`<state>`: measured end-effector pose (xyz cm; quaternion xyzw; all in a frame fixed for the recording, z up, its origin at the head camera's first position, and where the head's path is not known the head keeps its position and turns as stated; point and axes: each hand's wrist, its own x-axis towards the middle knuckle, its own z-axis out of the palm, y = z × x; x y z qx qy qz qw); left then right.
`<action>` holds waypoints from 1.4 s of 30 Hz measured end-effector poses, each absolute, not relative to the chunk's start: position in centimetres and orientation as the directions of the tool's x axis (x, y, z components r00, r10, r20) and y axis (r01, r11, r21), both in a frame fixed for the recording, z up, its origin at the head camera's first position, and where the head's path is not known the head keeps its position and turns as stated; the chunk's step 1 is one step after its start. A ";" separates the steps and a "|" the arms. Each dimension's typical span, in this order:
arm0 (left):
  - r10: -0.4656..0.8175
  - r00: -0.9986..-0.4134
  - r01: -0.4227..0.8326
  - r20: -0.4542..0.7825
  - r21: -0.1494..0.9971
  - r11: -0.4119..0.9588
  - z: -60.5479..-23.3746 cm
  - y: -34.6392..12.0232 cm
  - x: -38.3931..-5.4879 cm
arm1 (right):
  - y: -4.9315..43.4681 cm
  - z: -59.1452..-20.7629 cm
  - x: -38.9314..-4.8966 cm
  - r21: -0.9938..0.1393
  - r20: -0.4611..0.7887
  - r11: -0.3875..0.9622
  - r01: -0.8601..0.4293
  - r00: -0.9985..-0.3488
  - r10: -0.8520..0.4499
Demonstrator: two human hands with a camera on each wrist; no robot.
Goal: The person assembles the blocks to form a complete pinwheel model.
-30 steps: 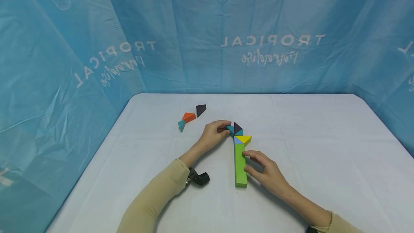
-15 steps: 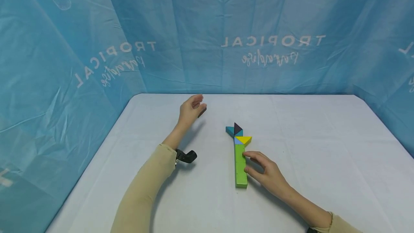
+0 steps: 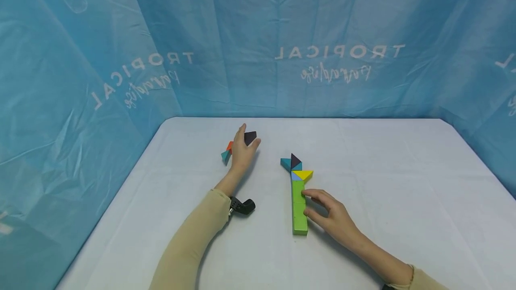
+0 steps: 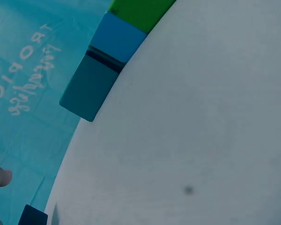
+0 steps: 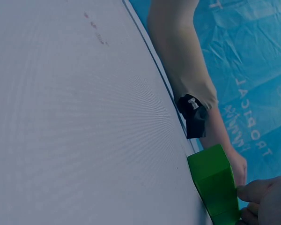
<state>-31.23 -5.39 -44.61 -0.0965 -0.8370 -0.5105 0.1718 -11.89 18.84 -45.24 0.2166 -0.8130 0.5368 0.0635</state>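
Note:
In the head view, my left hand (image 3: 242, 151) reaches to the far left, thumb and fingers spread around a black block (image 3: 250, 137). Part of an orange block (image 3: 229, 146) is hidden behind that hand, beside a small teal block (image 3: 225, 156). My right hand (image 3: 336, 216) has fingertips and thumb at the right side of a row of green blocks (image 3: 299, 209). The row continues away with a light blue triangle (image 3: 296, 176), a yellow triangle (image 3: 305, 174), teal blocks (image 3: 285, 163) and a dark triangle (image 3: 295, 161). In the right wrist view, fingers (image 5: 260, 192) meet the green block (image 5: 213, 178).
A white cloth covers the table (image 3: 383, 160). Blue printed curtains (image 3: 258, 57) stand at its back and sides. A black wrist camera (image 3: 243, 206) juts from the left wrist, low over the cloth.
My left hand has left the teal block at the row's far end and moved to the black block at far left, then drawn slightly nearer. The right hand has stayed in place.

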 end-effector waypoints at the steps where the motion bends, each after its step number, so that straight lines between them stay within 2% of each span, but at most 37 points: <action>1: -0.008 -0.923 0.337 0.385 0.817 0.468 -44.6 -5.4 -31.3 | 18.8 -45.2 -11.9 -0.847 0.334 0.329 -0.418 -0.899 -0.282; 7: 0.020 -0.928 0.332 0.371 0.803 0.495 -44.6 -5.3 -32.6 | 18.7 -45.4 -11.8 -0.848 0.336 0.328 -0.417 -0.901 -0.275; 16: -0.069 -0.950 0.230 0.305 0.831 0.506 -46.0 -5.8 -33.4 | 18.5 -45.7 -11.6 -0.858 0.312 0.329 -0.394 -0.910 -0.274; 27: -0.111 -0.935 0.243 0.338 0.834 0.495 -45.8 -5.8 -33.8 | 17.5 -42.2 -10.7 -0.856 0.303 0.345 -0.385 -0.914 -0.269; 36: -0.025 -0.922 0.348 0.386 0.856 0.382 -43.4 -6.1 -32.6 | 17.6 -42.1 -10.7 -0.851 0.316 0.346 -0.396 -0.911 -0.265; 42: 0.122 -0.908 0.418 0.400 0.868 0.269 -42.5 -5.6 -30.6 | 17.7 -42.1 -10.8 -0.847 0.328 0.339 -0.409 -0.905 -0.272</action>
